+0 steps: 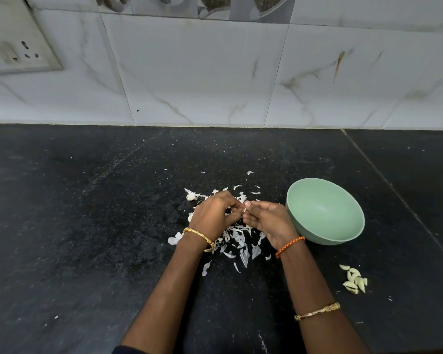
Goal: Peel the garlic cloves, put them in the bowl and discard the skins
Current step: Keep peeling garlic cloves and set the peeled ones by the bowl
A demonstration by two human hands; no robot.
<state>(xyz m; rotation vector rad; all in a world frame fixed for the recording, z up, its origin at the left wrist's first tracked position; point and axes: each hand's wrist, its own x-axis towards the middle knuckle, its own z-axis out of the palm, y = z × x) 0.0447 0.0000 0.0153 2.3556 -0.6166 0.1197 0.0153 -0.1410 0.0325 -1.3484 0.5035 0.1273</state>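
Your left hand (214,213) and right hand (265,221) meet in the middle of the frame, fingertips pinching one small garlic clove (244,210) you are peeling. About six peeled cloves (355,279) lie at the lower right, not in the one green bowl (325,213), which looks empty. Many skins (237,241) are scattered under your hands, waiting to be thrown away.

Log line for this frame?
both hands peeling clove over skins | bowl empty | peeled cloves on counter
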